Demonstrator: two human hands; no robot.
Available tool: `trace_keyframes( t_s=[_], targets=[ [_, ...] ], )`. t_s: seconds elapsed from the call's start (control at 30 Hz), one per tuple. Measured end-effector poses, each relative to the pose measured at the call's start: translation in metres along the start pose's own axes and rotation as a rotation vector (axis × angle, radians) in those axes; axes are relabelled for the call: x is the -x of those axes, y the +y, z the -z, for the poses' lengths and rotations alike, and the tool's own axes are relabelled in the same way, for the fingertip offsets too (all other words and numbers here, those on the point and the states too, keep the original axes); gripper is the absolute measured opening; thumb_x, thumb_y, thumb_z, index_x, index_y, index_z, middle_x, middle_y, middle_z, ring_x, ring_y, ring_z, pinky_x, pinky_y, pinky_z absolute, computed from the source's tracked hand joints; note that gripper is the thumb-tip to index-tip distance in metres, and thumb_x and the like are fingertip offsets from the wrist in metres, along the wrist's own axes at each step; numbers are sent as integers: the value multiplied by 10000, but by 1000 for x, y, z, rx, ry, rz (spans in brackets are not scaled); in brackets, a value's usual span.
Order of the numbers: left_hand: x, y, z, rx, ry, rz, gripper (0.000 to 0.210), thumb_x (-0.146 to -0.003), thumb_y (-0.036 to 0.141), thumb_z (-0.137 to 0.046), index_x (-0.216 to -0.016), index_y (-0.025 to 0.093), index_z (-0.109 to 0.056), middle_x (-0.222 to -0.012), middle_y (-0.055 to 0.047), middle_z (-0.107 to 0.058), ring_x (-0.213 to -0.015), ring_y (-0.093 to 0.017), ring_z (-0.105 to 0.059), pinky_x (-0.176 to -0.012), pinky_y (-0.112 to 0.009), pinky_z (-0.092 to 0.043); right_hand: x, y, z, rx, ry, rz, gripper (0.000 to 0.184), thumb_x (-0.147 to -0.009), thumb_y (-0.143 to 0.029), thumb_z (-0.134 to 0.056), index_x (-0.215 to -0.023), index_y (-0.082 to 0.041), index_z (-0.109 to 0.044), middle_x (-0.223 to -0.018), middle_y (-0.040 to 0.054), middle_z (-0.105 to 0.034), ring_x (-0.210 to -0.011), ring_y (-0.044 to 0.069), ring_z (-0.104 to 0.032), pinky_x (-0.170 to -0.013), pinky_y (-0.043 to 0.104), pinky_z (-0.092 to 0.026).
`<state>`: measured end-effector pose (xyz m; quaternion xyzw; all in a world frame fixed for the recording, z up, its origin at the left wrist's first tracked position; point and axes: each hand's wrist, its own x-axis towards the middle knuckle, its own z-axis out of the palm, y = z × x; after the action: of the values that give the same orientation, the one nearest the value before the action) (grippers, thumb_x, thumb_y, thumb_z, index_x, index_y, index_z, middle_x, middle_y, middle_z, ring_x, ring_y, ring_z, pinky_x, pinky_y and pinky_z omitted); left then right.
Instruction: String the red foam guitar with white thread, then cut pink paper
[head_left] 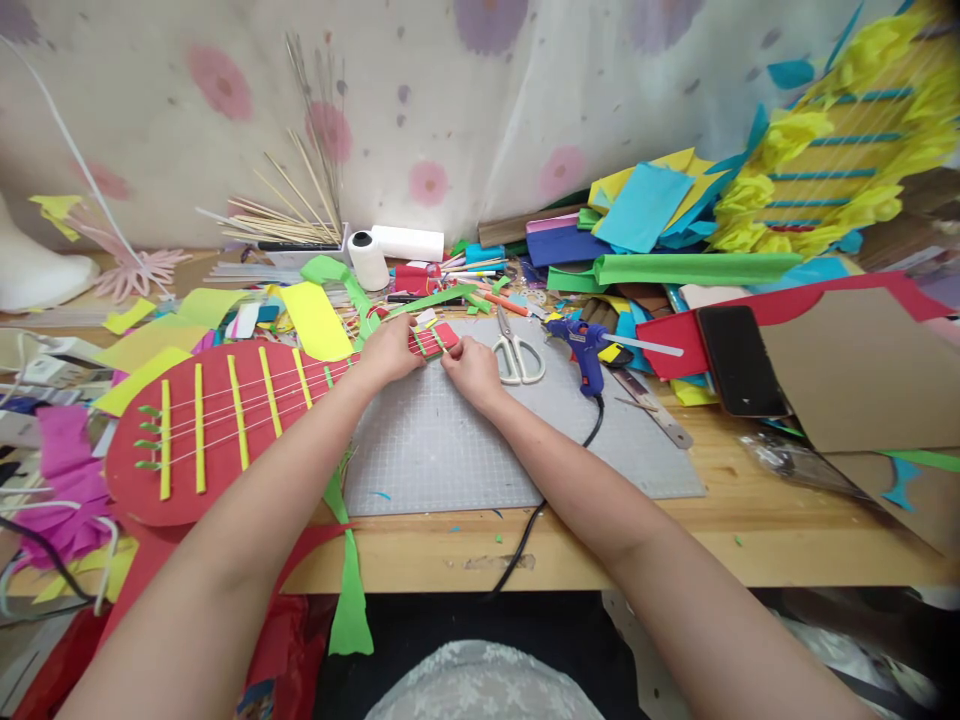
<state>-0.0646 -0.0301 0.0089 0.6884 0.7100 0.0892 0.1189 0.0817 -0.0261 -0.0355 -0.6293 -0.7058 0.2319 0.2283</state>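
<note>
The red paper guitar [217,410], strung with white threads over yellow strips, lies slantwise at the left of the counter [750,535], its narrow head reaching between both hands. The left hand [391,352] is curled closed on the neck just below the head; the right hand [474,372] meets the head's tip from the other side, thumb and fingers nearly together (what they pinch, if anything, is too small to tell). Beneath the hands lies a grey cutting mat [450,455], bearing scissors [515,352] just beside the right hand and, farther right, a blue glue gun [589,358].
</note>
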Motion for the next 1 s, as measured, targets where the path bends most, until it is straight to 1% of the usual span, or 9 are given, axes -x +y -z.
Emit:
trace_keyframes(
  t_s=[0.17,0.23,0.3,0.37,0.47,0.57,0.7,0.87,1.0],
  targets=[
    [1,1,2,-22,-4,-72,601,-679,285,-676,-1240,170,-493,-1256,-120,-588,-1158,-263,-548,-943,-335,-435,-1,2,2,2,-1,2,155,-795,-245,-522,-854,-168,-642,-850,58,-695,-819,179,-633,-733,268,-426],
    [3,3,4,-59,-24,-118,604,-688,272,-658,-1256,150,-492,-1278,-141,-566,-1191,-278,-521,-965,-346,-422,-1,2,2,5,0,9,149,-795,-243,-524,-850,-170,-642,-849,55,-695,-818,174,-632,-735,264,-424],
    [4,7,4,-91,-55,-128,619,-692,305,-654,-1268,141,-497,-1294,-154,-549,-1217,-297,-496,-988,-363,-407,-1,3,2,8,3,14,144,-795,-243,-527,-846,-170,-641,-848,57,-694,-817,173,-631,-732,262,-423],
    [3,12,3,-80,-45,-79,606,-716,400,-634,-1254,143,-524,-1295,-154,-548,-1231,-304,-480,-1010,-372,-391,-1,3,1,8,4,16,143,-798,-247,-528,-843,-169,-640,-843,59,-695,-817,176,-632,-725,262,-422],
    [-2,19,0,-26,30,-38,544,-764,481,-578,-1205,162,-585,-1282,-128,-564,-1227,-282,-488,-1026,-361,-379,-2,3,1,10,3,14,145,-806,-256,-525,-832,-168,-637,-835,59,-697,-807,180,-634,-711,262,-416],
    [-8,23,-4,-2,32,-52,440,-759,405,-610,-1135,180,-646,-1232,-100,-605,-1152,-252,-549,-975,-327,-417,-2,3,1,4,-1,10,146,-812,-260,-521,-828,-167,-633,-832,54,-696,-799,175,-633,-707,259,-409],
    [-12,24,-5,19,18,2,378,-749,309,-631,-1105,191,-676,-1193,-83,-643,-1094,-237,-587,-912,-299,-445,-2,3,3,-9,-9,3,123,-799,-241,-533,-815,-165,-628,-825,49,-693,-792,170,-628,-707,256,-404],
    [-13,25,-4,15,7,42,396,-734,316,-675,-1105,180,-693,-1162,-93,-662,-1110,-240,-582,-899,-276,-436,-3,4,2,-14,-3,11,113,-797,-231,-532,-808,-164,-623,-820,51,-690,-796,175,-627,-711,262,-403],
    [-16,30,-2,-4,-40,108,428,-718,325,-696,-1123,186,-687,-1110,-104,-684,-1048,-255,-613,-835,-297,-460,-3,4,2,-7,2,12,113,-796,-229,-529,-803,-163,-620,-819,55,-689,-796,181,-626,-709,266,-403]
  ],
)
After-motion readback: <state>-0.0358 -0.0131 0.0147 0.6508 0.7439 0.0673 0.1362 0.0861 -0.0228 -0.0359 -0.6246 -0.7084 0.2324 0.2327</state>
